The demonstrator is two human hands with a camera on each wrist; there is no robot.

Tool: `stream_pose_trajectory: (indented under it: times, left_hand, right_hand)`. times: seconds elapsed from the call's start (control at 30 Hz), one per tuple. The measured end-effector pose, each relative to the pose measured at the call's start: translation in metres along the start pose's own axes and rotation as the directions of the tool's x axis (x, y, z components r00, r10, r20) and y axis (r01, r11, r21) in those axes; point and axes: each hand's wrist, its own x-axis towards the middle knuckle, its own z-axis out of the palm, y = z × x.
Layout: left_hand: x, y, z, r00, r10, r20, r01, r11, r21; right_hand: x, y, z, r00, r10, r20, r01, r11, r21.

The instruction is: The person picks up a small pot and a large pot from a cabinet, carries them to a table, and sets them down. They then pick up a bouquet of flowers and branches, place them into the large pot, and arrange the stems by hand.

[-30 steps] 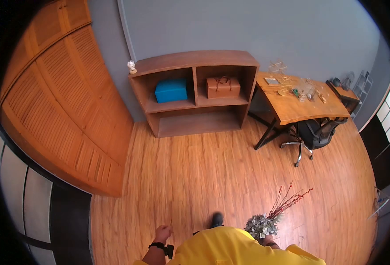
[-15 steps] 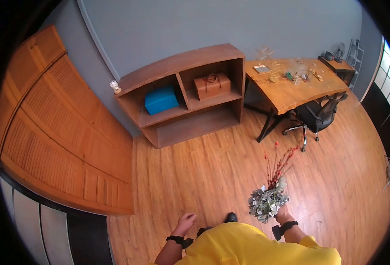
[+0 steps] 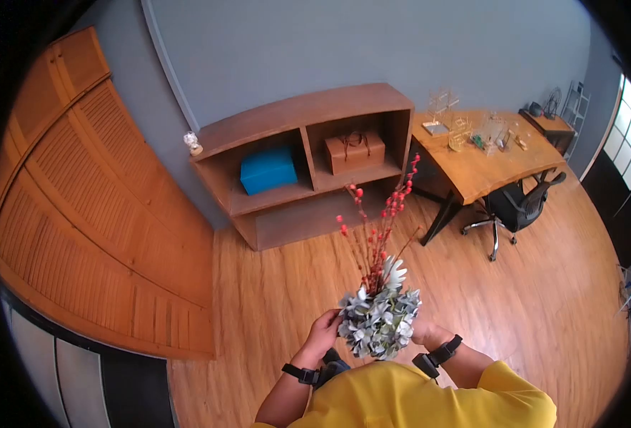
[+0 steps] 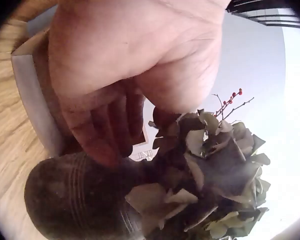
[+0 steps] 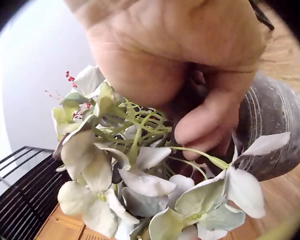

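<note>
A dark grey vase with grooved rings is held up before the body, carrying pale grey-green artificial flowers and tall red-berried twigs. My right hand grips the vase around its neck, just below the blooms; curled fingers show in the right wrist view. On the other side is my left hand, its fingers loosely bent, fingertips right at the vase's shoulder and thumb beside the petals. From the head view, the blooms hide the vase.
A brown shelf unit stands ahead, with a blue box and a brown box inside and a small white figurine on top. To the right are a wooden desk and an office chair. Louvred wooden cabinets line the left.
My right hand has raised the vase of flowers from low at the right side to in front of the body. My left hand has moved right and up to meet the vase.
</note>
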Motion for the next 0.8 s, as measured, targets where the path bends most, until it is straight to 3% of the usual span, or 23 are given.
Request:
stream_pose_trajectory:
  times: [0.03, 0.1, 0.2, 0.33, 0.47, 0.57, 0.63, 0.67, 0.7, 0.77, 0.8]
  left_hand:
    - [0.011, -0.008, -0.019, 0.992, 0.114, 0.059, -0.114, 0.993, 0.011]
    - [0.017, 0.010, -0.038, 0.992, 0.106, 0.066, -0.107, 0.994, 0.014]
    - [0.014, 0.033, -0.053, 0.990, 0.042, 0.135, -0.023, 0.989, -0.144]
    - [0.010, 0.051, -0.061, 0.992, -0.063, 0.105, 0.083, 0.976, -0.199]
    - [0.019, 0.042, -0.074, 0.989, -0.010, 0.145, 0.036, 0.982, -0.183]
    - [0.021, 0.044, -0.072, 0.981, -0.054, 0.185, 0.080, 0.988, -0.135]
    - [0.019, 0.045, -0.071, 0.980, 0.032, 0.195, 0.013, 0.975, -0.224]
    - [0.022, 0.037, -0.074, 0.980, 0.074, 0.186, -0.040, 0.983, -0.179]
    - [0.018, 0.037, -0.076, 0.976, 0.047, 0.213, -0.016, 0.989, -0.145]
    - [0.017, 0.043, -0.070, 0.977, -0.037, 0.212, 0.082, 0.975, -0.208]
    - [0.013, 0.049, -0.060, 0.978, -0.056, 0.201, 0.101, 0.970, -0.223]
  right_hand:
    - [0.014, -0.009, 0.016, 0.997, 0.068, 0.022, -0.068, 0.998, -0.001]
    - [0.032, -0.025, 0.044, 0.989, 0.086, 0.120, -0.091, 0.995, 0.037]
    - [0.051, -0.030, 0.066, 0.981, 0.115, 0.153, -0.115, 0.993, -0.010]
    - [0.066, -0.029, 0.077, 0.970, 0.153, 0.189, -0.153, 0.988, -0.013]
    - [0.066, -0.037, 0.086, 0.965, 0.128, 0.230, -0.120, 0.992, -0.049]
    - [0.067, -0.020, 0.067, 0.978, 0.141, 0.153, -0.115, 0.979, -0.170]
    - [0.059, -0.043, 0.087, 0.967, 0.127, 0.222, -0.115, 0.991, -0.065]
    - [0.046, -0.070, 0.110, 0.986, 0.040, 0.160, -0.032, 0.998, -0.051]
    - [0.057, -0.055, 0.092, 0.979, -0.032, 0.200, 0.086, 0.960, -0.268]
    - [0.052, -0.046, 0.076, 0.992, 0.111, 0.058, -0.102, 0.986, -0.134]
    - [0.050, -0.042, 0.067, 0.993, 0.101, 0.056, -0.094, 0.988, -0.120]
